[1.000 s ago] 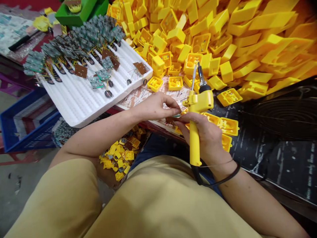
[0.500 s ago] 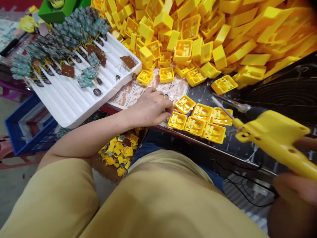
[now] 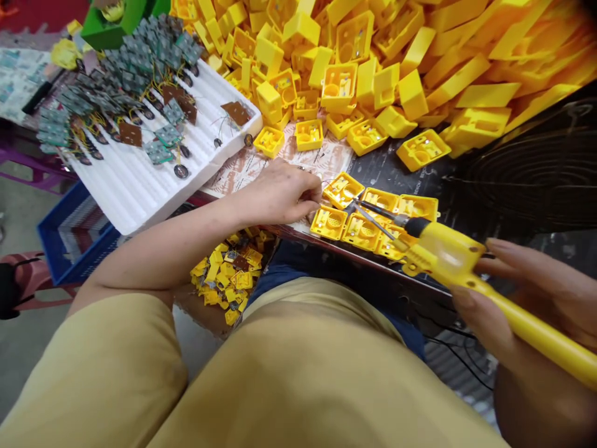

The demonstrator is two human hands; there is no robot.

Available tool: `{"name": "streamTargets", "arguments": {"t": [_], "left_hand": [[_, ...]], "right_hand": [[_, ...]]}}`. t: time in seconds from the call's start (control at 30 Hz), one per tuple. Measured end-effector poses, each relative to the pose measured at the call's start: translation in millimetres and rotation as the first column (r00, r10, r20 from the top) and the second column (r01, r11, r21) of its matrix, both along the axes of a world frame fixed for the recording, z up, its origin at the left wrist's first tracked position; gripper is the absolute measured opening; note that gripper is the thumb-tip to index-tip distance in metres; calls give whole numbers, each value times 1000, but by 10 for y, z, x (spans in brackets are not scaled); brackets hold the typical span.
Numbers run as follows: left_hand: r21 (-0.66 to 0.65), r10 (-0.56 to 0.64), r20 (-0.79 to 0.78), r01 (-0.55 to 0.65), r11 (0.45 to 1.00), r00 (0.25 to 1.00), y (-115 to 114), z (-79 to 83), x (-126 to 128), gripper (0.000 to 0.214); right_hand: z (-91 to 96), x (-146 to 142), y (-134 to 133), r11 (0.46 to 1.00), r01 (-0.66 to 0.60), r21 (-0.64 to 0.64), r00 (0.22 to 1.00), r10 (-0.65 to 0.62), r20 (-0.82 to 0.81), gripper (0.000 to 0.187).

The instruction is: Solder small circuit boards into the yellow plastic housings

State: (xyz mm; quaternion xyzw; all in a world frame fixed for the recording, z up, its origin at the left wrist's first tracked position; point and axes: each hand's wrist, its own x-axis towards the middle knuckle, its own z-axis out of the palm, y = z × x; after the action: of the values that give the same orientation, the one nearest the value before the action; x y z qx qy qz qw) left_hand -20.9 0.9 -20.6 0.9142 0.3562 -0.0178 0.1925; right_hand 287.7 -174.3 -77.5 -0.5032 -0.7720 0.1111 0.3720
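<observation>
My right hand [image 3: 522, 298] is wrapped round a yellow soldering gun [image 3: 452, 255]. Its dark iron tip and thin metal feed tube point left, over a group of open yellow plastic cases [image 3: 361, 232]. The tip reaches close to the upper left case [image 3: 344, 190]. Beside that case my left hand [image 3: 291, 193] rests at the table edge with its fingers curled together. A thin dark wire shows near those fingertips, but what they pinch is hidden.
A white foam tray [image 3: 135, 193] on the left bears circuit boards [image 3: 158, 152] with wired round parts. Behind lies a large heap of yellow cases [image 3: 340, 87]. Below the table edge are a blue crate [image 3: 65, 242] and a box of yellow pieces [image 3: 233, 274].
My right hand has brought the soldering gun leftward, from the right of the cases to over them. My left hand stays by the upper left case.
</observation>
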Motion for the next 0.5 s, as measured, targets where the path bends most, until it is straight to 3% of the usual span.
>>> {"name": "streamTargets", "arguments": {"t": [0.13,0.33,0.43,0.5], "left_hand": [[9,-3,45,3,1000,999,-49,-55,16,19],[108,-22,-61,28,994,998,-67,-113,50,19],[73,-28,-76,33,997,997,-74,-92,51,18],[33,-11,-50,12,999,999,-78,-82,42,18]], "right_hand": [[-30,-28,25,1000,4,21,997,-5,72,67],[-4,-261,-4,993,1,114,990,-17,143,61],[75,-332,50,979,26,200,975,-69,211,61],[98,-342,71,986,9,166,985,-37,166,59]]}}
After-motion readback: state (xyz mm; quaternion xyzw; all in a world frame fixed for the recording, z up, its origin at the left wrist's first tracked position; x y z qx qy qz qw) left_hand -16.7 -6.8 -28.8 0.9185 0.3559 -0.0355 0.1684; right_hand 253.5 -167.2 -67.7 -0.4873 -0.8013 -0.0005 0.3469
